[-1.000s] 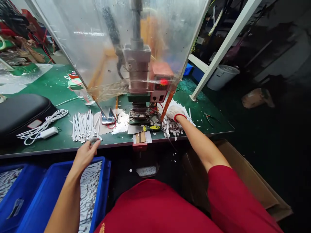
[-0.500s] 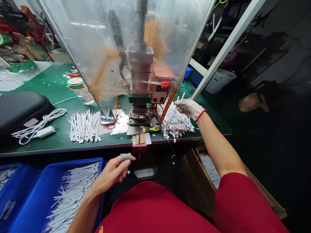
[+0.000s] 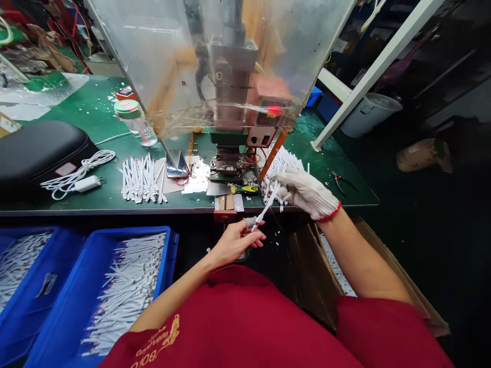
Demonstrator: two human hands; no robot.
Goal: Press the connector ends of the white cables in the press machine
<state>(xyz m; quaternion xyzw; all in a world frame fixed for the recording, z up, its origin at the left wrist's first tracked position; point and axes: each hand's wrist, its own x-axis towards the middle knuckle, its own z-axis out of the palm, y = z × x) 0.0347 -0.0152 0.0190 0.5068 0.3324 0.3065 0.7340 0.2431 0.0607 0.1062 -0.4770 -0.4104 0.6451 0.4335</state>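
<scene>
My right hand [image 3: 307, 193], in a white glove with a red cuff, is closed on a thin white strip [image 3: 267, 206] just off the bench's front edge. My bare left hand [image 3: 238, 240], a grey cot on one fingertip, pinches the strip's lower end below the bench. Both hands meet in front of the press machine [image 3: 232, 102]. A loose heap of white strips [image 3: 286, 161] lies on the green mat behind my right hand. A neat row of white strips [image 3: 141, 179] lies left of the press.
A clear plastic guard [image 3: 164, 66] hangs over the press. A phone [image 3: 176, 166], a white charger cable [image 3: 79, 179], a black case [image 3: 36, 151] and a jar with a green lid [image 3: 134, 120] sit on the bench. Blue bins [image 3: 115, 291] of strips stand below left; a cardboard box [image 3: 387, 276] right.
My right hand lifted one strip from the heap and brought it toward me. My left hand left the row of strips, swung right and took hold of the strip's lower end.
</scene>
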